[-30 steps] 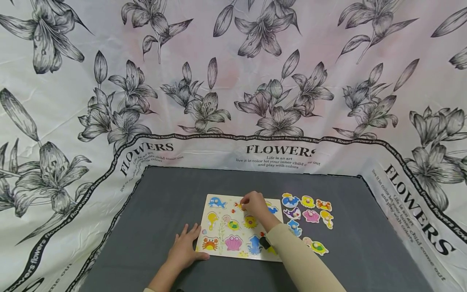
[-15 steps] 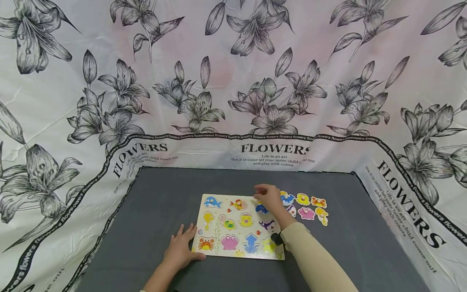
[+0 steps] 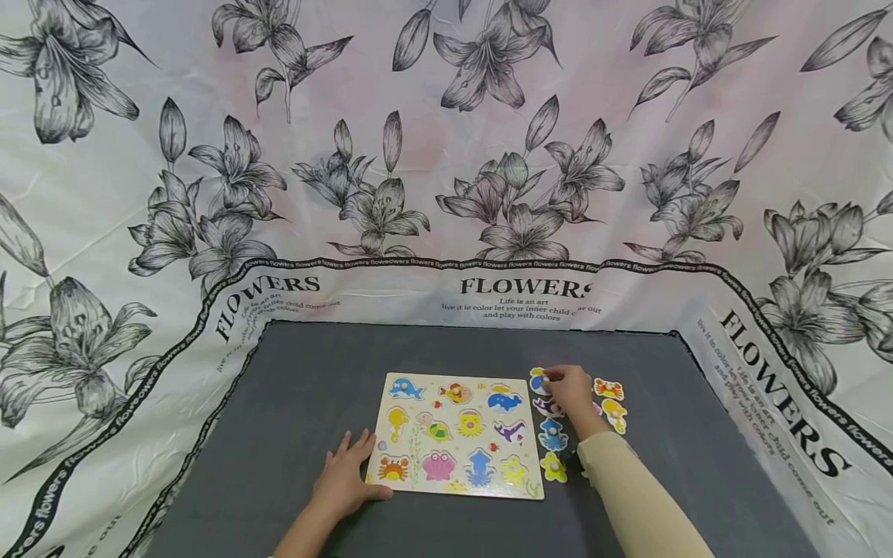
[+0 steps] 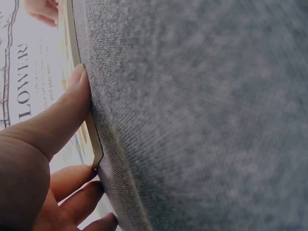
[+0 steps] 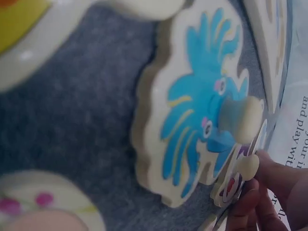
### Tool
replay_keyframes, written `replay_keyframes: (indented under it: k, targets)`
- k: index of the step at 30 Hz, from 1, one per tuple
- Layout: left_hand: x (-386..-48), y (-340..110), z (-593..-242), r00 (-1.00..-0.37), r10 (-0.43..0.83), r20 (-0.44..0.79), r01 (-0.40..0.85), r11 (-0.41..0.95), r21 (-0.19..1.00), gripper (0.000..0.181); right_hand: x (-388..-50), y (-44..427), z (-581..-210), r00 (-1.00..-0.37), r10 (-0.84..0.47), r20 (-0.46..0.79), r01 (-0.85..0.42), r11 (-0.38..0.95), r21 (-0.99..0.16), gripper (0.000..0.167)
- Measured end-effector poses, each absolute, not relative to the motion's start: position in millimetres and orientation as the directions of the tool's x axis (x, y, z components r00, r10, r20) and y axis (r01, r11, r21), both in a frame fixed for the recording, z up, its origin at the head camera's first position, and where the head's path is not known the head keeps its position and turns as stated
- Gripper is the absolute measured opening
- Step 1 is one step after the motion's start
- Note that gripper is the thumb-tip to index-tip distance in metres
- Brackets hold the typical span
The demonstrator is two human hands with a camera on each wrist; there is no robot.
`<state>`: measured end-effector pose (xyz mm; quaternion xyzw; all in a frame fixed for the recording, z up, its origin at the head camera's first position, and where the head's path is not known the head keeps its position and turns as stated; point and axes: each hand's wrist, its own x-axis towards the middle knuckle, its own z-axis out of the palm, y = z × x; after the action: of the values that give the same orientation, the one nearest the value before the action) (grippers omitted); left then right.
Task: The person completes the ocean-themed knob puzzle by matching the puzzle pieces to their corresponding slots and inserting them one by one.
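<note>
The peg puzzle board [image 3: 449, 395], printed with sea animals, lies flat. My left hand [image 3: 342, 474] rests at its near left corner with fingers spread; in the left wrist view the thumb [image 4: 79, 79] lies along the board's near edge. My right hand [image 3: 570, 391] is over the loose pieces right of the board, fingertips pinching the blue whale piece [image 3: 536, 381], partly covered. Below it lie a purple whale piece [image 3: 546, 406], a blue squid piece [image 3: 553, 435] and a yellow starfish piece [image 3: 554, 467]. In the right wrist view, the squid piece [image 5: 192, 115] stands large before the fingers.
An orange crab piece [image 3: 608, 388] and a yellow seahorse piece [image 3: 615, 415] lie right of the right hand. A pink shell piece [image 3: 596, 408] is mostly hidden by that hand. The grey tabletop [image 3: 335, 356] meets a flower-printed cloth [image 3: 391, 294] behind.
My right hand has left the fish on the board, bare of any piece, and moved right to the loose blue whale piece. My left hand stays at the board's corner.
</note>
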<state>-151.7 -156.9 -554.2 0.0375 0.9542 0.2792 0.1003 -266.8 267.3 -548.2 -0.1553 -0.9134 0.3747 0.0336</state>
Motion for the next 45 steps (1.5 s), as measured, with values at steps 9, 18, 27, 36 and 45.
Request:
replay_keyframes:
  k: [9,18,27,36,45]
  targets:
    - [-152.8,-155.3,-553.2,-0.973,0.13,-0.193,0.007,0.846,0.533,0.11,-260.8,257.7,-535.0,-0.951,0.309,-0.028,0.228,0.635,-0.738,0.023]
    - [-152.9,-155.4,-552.0,-0.974,0.115,-0.195,-0.005,0.85,0.526,0.111,-245.9,205.8,-534.3,-0.989,0.144,0.009,0.091,0.669,-0.738,0.014]
    - [-153.3,-157.5,-550.7,-0.974,0.109,-0.199,-0.013,0.848,0.529,0.11,-242.7,193.4,-545.6,-0.991,0.128,-0.034,0.112,0.678,-0.726,0.013]
    - [-153.1,-155.9,-555.7,-0.973,0.092,-0.21,-0.034,0.847,0.53,0.111,-247.4,201.5,-549.3,-0.99,0.114,-0.082,0.138,0.681,-0.719,0.015]
    - [-151.9,-155.1,-553.2,-0.97,0.085,-0.23,-0.049,0.852,0.522,0.111,-233.3,214.2,-531.3,-0.993,0.117,-0.003,0.08,0.663,-0.744,0.025]
